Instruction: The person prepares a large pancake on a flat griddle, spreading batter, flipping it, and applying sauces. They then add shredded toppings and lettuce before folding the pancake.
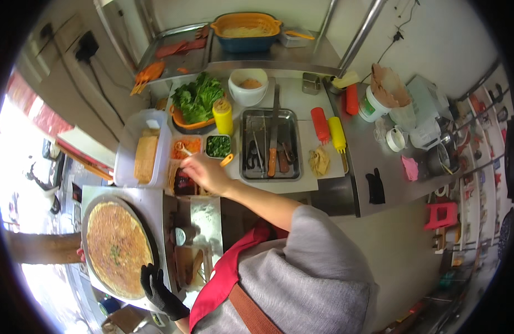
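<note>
My left hand [161, 292], in a black glove, is at the near rim of a round griddle [153, 238]. Its fingers are slightly apart, with nothing visible in them. A browned flat pancake [117, 246] with green bits near its middle covers most of the griddle. My bare right hand [205, 172] is over a container of dark sauce [184, 183]. Beside its knuckles, a spoon [181, 147] lies across a tub of shredded orange vegetable [190, 143]. The fingers' undersides are hidden, so their grip is unclear. An orange utensil handle [227, 160] shows beyond the wrist.
Chopped greens [218, 146] and leafy lettuce [198, 98] stand behind the tubs. A plastic bin [164, 137] holds flat tan pieces [146, 158]. Knives lie in a metal tray [298, 142], right of which are red [319, 123] and yellow [337, 131] squeeze bottles. A metal shelf [273, 66] runs above.
</note>
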Tool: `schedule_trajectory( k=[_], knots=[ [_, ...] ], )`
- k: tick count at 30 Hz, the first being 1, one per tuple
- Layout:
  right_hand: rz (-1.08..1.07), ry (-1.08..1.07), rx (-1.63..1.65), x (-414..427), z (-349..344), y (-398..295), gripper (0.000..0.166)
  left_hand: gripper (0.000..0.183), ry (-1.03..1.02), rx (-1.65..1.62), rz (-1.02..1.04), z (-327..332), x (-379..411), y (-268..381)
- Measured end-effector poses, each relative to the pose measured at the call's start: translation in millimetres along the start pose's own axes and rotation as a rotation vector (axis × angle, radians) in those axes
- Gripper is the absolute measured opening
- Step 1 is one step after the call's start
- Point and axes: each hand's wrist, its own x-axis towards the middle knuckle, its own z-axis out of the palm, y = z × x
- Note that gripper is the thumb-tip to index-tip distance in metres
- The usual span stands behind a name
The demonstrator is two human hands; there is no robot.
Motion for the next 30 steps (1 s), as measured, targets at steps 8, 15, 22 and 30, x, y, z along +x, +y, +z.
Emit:
schedule_trajectory(
  k=[8, 15, 22, 30],
  knots=[
    [0.845, 0.74, -0.337, -79.6, -265.3, 218.6, 0.014, 0.037, -0.119, 0.151, -0.101, 163.3, 1.0, -4.8],
    [0.939, 1.026, -1.286, -183.4, -521.2, 308.9, 0.035, 0.037, -0.265, 0.276, -0.236, 301.4, -15.6, -20.0],
    [1.222, 0.677, -1.455, -251.7, -633.2, 287.2, 0.034, 0.038, -0.521, 0.318, -0.314, 407.7, -36.1, -27.1],
    [0.61, 0.875, -0.805, -175.6, -531.7, 230.7, 0.024, 0.038, -0.983, 0.309, -0.378, 527.2, -69.6, -57.6]
  ],
)
